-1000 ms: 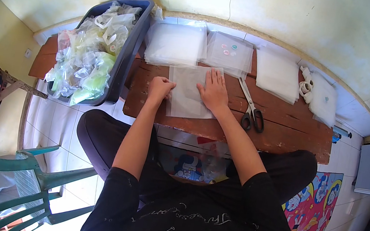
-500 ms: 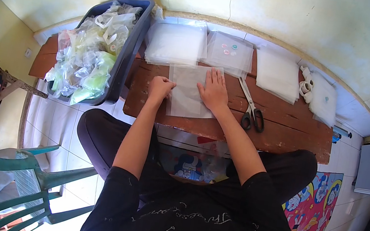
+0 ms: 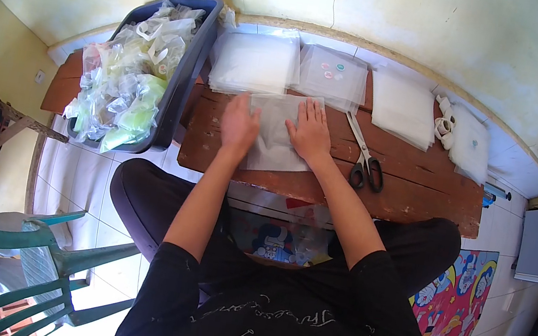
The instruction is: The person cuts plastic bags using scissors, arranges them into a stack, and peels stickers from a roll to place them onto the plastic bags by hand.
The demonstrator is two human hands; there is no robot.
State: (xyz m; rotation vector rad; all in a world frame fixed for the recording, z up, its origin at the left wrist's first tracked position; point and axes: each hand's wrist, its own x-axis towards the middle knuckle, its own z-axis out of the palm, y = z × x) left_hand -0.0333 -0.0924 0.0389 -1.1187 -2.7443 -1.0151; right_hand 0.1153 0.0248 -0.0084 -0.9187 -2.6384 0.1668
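A clear plastic bag (image 3: 275, 151) lies flat on the brown wooden table (image 3: 415, 185) in front of me. My right hand (image 3: 311, 134) rests palm down on its right side, fingers stretched out. At the bag's left edge is my left hand (image 3: 240, 125), its fingers extended and slightly blurred; whether it presses on the bag or the table I cannot tell. Black-handled scissors (image 3: 364, 159) lie to the right of my right hand, blades pointing away from me.
Behind the bag are a stack of clear bags (image 3: 256, 62), a bag pile with round stickers (image 3: 331, 82) and another stack (image 3: 403, 109). White rolls (image 3: 445, 123) lie farther right, beside more bags (image 3: 470, 145). A dark tub (image 3: 187, 83) of crumpled plastic stands left; a green chair (image 3: 8, 238) below.
My left hand has gone from a closed pinch at the bag's left edge to stretched fingers, shifting slightly away from me. My right hand stays flat on the bag.
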